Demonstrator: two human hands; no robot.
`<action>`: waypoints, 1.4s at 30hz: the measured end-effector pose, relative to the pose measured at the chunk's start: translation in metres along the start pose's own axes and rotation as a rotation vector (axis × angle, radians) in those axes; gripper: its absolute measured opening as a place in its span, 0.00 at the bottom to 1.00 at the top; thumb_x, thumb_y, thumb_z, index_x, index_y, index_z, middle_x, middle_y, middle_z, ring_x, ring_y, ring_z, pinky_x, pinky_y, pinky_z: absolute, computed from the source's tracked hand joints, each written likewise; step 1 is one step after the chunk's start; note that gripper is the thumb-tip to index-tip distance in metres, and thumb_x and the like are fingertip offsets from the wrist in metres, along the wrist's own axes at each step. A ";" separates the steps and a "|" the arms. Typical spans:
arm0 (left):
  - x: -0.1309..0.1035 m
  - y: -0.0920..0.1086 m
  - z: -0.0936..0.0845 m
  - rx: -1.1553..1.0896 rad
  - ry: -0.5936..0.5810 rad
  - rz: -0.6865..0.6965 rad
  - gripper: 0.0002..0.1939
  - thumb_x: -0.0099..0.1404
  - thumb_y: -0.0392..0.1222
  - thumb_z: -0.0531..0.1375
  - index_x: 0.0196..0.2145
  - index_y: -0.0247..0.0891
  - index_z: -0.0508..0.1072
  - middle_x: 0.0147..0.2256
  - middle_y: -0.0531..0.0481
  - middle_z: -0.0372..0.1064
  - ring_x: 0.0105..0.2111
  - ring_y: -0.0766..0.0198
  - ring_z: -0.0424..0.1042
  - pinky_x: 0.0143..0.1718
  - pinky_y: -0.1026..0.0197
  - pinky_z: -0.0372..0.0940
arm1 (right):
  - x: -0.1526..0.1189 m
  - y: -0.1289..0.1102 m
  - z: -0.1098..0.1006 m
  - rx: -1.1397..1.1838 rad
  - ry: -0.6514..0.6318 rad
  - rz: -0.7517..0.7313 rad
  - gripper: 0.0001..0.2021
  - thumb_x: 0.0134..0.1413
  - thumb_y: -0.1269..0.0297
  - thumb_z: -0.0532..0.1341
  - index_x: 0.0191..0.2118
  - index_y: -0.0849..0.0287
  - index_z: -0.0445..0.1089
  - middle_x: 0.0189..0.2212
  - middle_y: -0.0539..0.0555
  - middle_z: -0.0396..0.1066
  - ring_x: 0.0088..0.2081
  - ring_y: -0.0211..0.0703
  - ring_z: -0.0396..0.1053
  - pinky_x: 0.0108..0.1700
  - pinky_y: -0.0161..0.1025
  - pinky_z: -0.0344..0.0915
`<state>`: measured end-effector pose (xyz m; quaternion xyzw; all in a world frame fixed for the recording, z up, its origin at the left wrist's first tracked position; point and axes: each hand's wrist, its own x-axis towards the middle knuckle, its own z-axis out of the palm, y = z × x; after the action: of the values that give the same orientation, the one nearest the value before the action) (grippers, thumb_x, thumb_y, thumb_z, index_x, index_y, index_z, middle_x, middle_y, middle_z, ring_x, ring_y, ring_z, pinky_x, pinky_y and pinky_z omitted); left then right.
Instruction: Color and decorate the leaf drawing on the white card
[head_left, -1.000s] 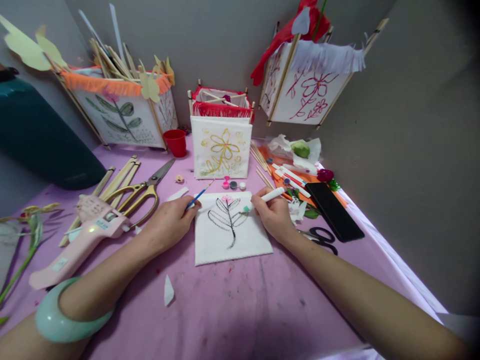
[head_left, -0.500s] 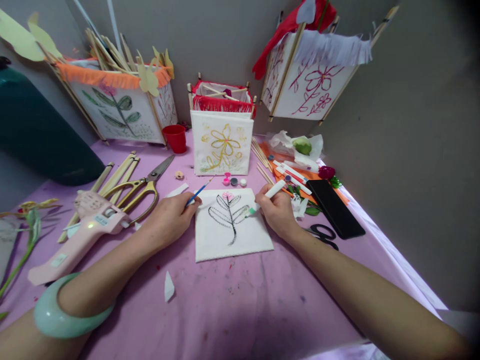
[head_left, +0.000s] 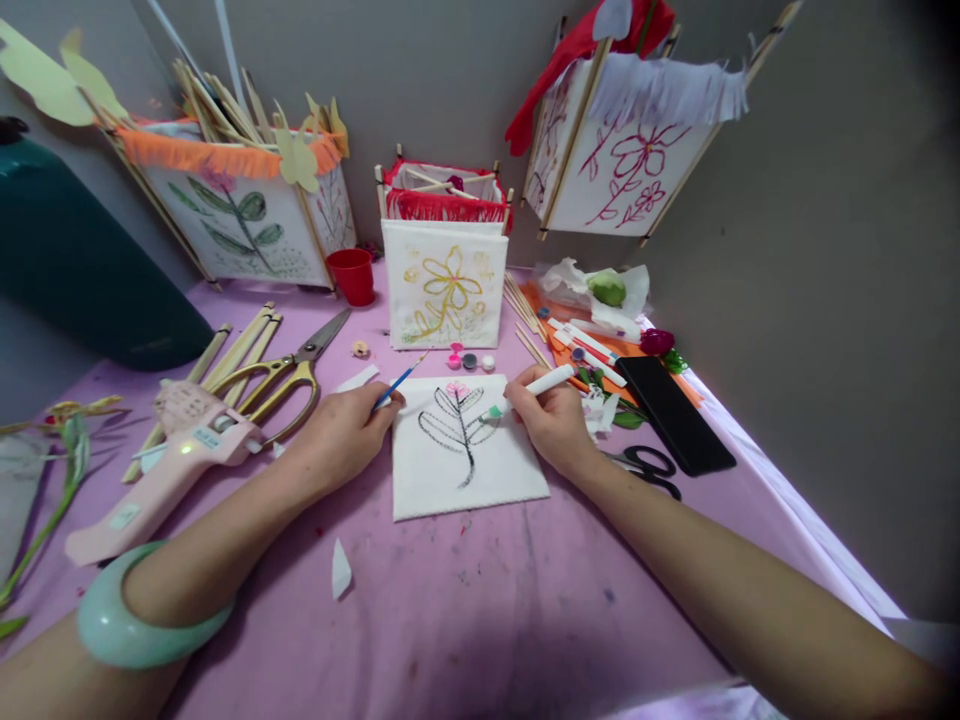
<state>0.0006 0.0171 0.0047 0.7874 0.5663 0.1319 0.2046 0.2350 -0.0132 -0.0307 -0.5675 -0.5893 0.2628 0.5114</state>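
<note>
Though in right hand (head_left: 556, 424), marker (head_left: 551, 380) part-hidden.

**PERIPHERAL ITEMS, TABLETOP**

Glue gun (head_left: 161, 475): L side, nr gold-handled scissors (head_left: 300, 362) & wood sticks (head_left: 241, 345). Red cup (head_left: 352, 280): upright, btwn orange-fringed box (head_left: 244, 230) & red-fringed box (head_left: 446, 208). Blk phone (head_left: 675, 415): R side, flat, adj. to blk-handled scissors (head_left: 651, 462). Pale-fringed box (head_left: 592, 180): rear R. Teal container (head_left: 82, 260): far L, rear of glue gun.

A single head-worn camera looks forward and down across the purple tablecloth (head_left: 465, 620). The wearer's left forearm (head_left: 217, 540) and right forearm (head_left: 720, 560) reach in from the lower corners toward a fairly near, central white panel (head_left: 470, 455); the gray wall (head_left: 817, 260) stands behind.
</note>
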 end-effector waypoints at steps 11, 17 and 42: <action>0.001 0.000 0.000 0.015 -0.014 -0.019 0.20 0.62 0.50 0.47 0.41 0.39 0.72 0.30 0.49 0.73 0.32 0.58 0.71 0.35 0.61 0.60 | 0.001 -0.001 -0.001 0.075 -0.079 0.053 0.10 0.51 0.62 0.58 0.23 0.58 0.61 0.15 0.44 0.59 0.17 0.31 0.53 0.20 0.31 0.51; 0.000 0.002 0.000 0.009 -0.023 -0.029 0.20 0.62 0.50 0.47 0.42 0.38 0.72 0.32 0.48 0.73 0.32 0.58 0.71 0.35 0.61 0.61 | 0.003 0.004 -0.006 0.053 -0.088 0.020 0.10 0.50 0.64 0.58 0.22 0.59 0.61 0.14 0.44 0.56 0.17 0.31 0.53 0.20 0.31 0.50; 0.000 0.000 0.001 0.033 0.003 -0.015 0.19 0.62 0.50 0.48 0.41 0.40 0.73 0.30 0.49 0.73 0.31 0.58 0.71 0.33 0.62 0.60 | -0.001 -0.001 -0.003 0.073 -0.153 0.031 0.10 0.53 0.61 0.57 0.25 0.59 0.63 0.16 0.45 0.60 0.17 0.30 0.55 0.20 0.30 0.51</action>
<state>0.0007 0.0176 0.0038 0.7862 0.5746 0.1222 0.1919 0.2376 -0.0147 -0.0291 -0.5358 -0.6077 0.3349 0.4811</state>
